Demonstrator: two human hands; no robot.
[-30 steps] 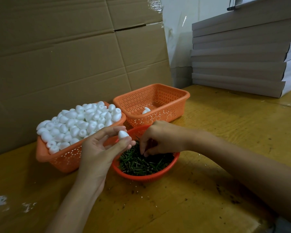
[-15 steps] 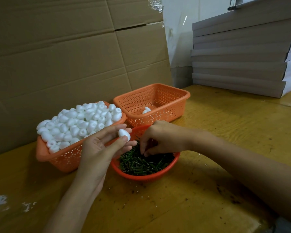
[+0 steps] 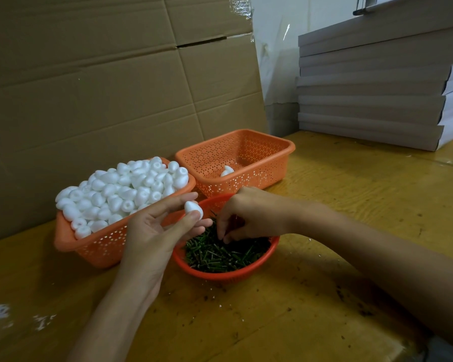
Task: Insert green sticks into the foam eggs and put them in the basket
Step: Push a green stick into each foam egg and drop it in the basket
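My left hand [image 3: 154, 231] pinches one white foam egg [image 3: 193, 209] between thumb and fingertips, just over the left rim of a round red bowl [image 3: 246, 274]. The bowl is full of short green sticks [image 3: 220, 254]. My right hand [image 3: 249, 214] reaches into the bowl with curled fingers down in the sticks; whether it holds a stick is hidden. An orange basket [image 3: 100, 246] heaped with foam eggs [image 3: 126, 189] stands at the left. Behind the bowl, a second orange basket [image 3: 262, 176] holds a single egg [image 3: 226, 171].
Everything stands on a yellow wooden table [image 3: 338, 205]. A big cardboard sheet [image 3: 102, 87] leans upright right behind the baskets. Stacked grey flat boxes [image 3: 372, 84] fill the back right. White scuffs [image 3: 0, 313] mark the table at the near left.
My left hand has turned the foam egg a little in its fingertips and edged it toward the bowl. My right hand stays among the sticks, barely moving.
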